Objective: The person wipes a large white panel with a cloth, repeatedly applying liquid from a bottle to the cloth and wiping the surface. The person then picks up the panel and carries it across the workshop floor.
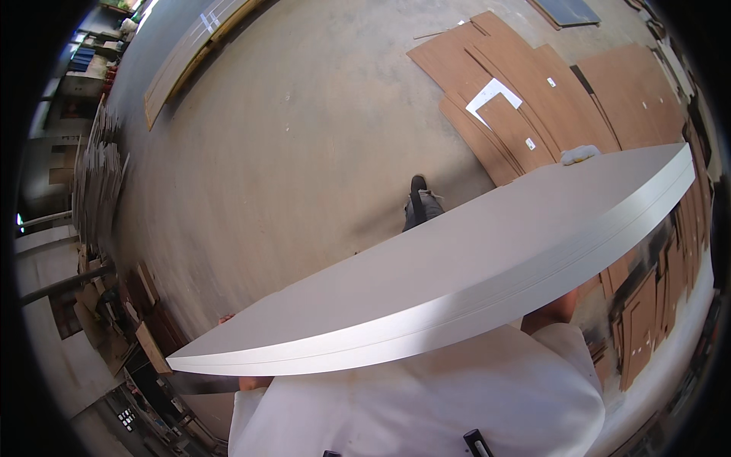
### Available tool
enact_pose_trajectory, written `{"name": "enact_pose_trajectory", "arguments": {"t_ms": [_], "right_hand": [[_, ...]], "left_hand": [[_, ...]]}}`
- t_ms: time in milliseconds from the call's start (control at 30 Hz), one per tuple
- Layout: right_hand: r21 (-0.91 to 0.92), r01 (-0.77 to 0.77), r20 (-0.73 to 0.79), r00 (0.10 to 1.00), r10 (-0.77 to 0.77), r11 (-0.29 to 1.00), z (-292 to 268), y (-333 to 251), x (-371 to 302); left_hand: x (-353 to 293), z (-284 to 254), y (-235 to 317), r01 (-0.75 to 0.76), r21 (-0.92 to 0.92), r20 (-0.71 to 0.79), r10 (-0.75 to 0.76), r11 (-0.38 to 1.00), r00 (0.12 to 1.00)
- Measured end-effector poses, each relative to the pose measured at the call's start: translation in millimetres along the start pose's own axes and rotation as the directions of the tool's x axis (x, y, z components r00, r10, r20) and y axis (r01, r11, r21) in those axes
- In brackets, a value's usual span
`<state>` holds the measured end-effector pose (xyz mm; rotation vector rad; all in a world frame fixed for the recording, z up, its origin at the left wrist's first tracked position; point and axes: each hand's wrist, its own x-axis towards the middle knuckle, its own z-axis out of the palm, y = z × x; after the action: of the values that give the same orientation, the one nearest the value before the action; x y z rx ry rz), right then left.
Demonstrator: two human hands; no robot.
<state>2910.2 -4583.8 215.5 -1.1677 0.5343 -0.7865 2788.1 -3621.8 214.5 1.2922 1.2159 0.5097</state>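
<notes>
A stack of long white panels [426, 266] lies across in front of my body, its near edge showing thin seams between the boards. It is tilted, with the right end higher and farther out. At the far edge on the right, my right hand [580, 154], in a white work glove, is closed over the panels. Only the fingertips of my left hand [226, 318] show, curled at the far edge near the left end. Both forearms pass beneath the panels, so most of each arm and the palms are hidden.
Brown boards [548, 99] lie overlapping on the concrete floor [304, 137] at the right, with a white angular piece [487, 100] among them. A long panel stack [190, 65] stands far left. Thin sheets [99, 183] lean along the left side. My shoe [418, 183] shows beyond the panels.
</notes>
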Motion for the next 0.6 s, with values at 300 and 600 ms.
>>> {"name": "enact_pose_trajectory", "arguments": {"t_ms": [300, 600], "right_hand": [[0.053, 0.006, -0.071, 0.997, -0.002, 0.999, 119.3, 108.3, 315.5], [0.003, 0.033, -0.091, 0.995, -0.032, 0.999, 245.7, 145.7, 632.3]], "left_hand": [[14.2, 429.6, 30.6, -0.037, -0.098, 0.064, 0.044, 0.994, 0.997], [18.0, 838.6, 70.0, -0.05, -0.141, 0.152, 0.072, 0.989, 0.986]]}}
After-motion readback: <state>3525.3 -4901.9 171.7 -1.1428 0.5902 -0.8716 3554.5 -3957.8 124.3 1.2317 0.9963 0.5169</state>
